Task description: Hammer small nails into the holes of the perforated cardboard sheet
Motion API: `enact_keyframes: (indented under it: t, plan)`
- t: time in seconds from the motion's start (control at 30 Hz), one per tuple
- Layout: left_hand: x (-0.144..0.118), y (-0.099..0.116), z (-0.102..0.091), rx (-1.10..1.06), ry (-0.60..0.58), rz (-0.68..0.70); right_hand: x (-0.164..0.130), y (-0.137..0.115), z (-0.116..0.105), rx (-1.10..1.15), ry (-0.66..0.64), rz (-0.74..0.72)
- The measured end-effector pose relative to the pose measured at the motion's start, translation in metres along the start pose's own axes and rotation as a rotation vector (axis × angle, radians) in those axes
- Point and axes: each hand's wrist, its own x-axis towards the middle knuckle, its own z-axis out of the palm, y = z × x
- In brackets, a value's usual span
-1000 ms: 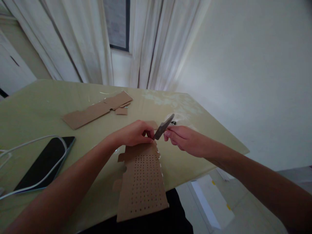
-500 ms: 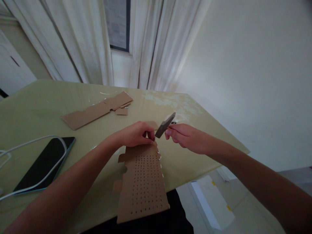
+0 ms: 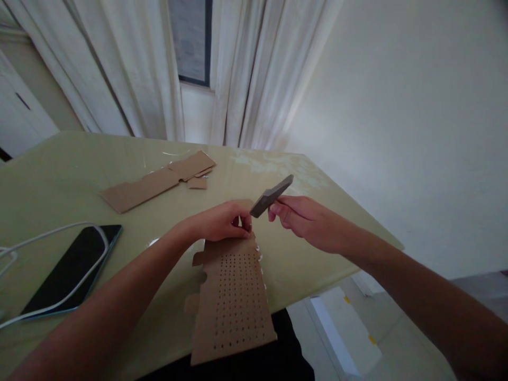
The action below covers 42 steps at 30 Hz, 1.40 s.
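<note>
- Head view shows your left hand (image 3: 222, 222) pressing down on the far edge of the perforated cardboard sheet (image 3: 232, 301), fingers curled closed on that edge; the sheet lies flat on the tabletop (image 3: 59, 174) with its near end hanging over the front edge toward you.
- Your right hand (image 3: 301, 219) has its grip closed around a flat grey tool (image 3: 272, 196), pinched at the handle end between thumb and fingers.
- Since a second ago the tool has lifted and tipped flatter: its tip was down at the sheet's far corner beside your left fingers, and now it points up and away, clear of the cardboard.
- The sheet itself has not shifted, and your left hand has stayed in place on it.
- That reads as a pause between strokes rather than contact work; the small white flecks along the sheet's right edge suggest where the tool has been working.
- Further left lie a long cardboard strip (image 3: 156, 180) and a phone (image 3: 71, 267) with a white cable (image 3: 39, 235) looped over it, well apart from your hands.
</note>
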Motion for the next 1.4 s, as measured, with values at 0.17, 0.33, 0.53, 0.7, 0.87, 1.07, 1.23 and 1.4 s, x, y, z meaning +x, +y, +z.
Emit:
enact_keyframes:
  t: [0.17, 0.33, 0.53, 0.7, 0.87, 1.07, 1.23, 1.4]
  plan:
    - [0.000, 0.000, 0.000, 0.014, -0.022, 0.027, 0.002, 0.003, 0.006, -0.064, -0.112, -0.005]
    - [0.001, -0.004, 0.001, 0.013, -0.015, 0.010, -0.002, -0.002, -0.006, 0.003, 0.017, -0.003]
    - [0.000, 0.001, 0.000, 0.015, -0.028, 0.032, 0.003, 0.007, 0.008, -0.004, -0.068, 0.022]
    - [-0.001, 0.006, -0.001, 0.012, -0.031, 0.034, 0.003, -0.001, 0.007, -0.062, -0.065, -0.001]
    - [0.000, 0.004, 0.000, 0.028, -0.023, -0.051, 0.000, -0.011, -0.005, -0.064, 0.046, -0.023]
    - [0.001, 0.006, -0.001, 0.023, -0.042, 0.028, 0.006, 0.002, 0.014, -0.104, -0.074, 0.023]
    - [0.001, 0.004, 0.000, 0.013, -0.026, -0.032, 0.006, -0.002, 0.003, -0.079, 0.014, 0.010]
    - [0.001, 0.004, 0.001, 0.007, -0.017, -0.039, 0.007, -0.003, 0.002, -0.109, 0.014, 0.006]
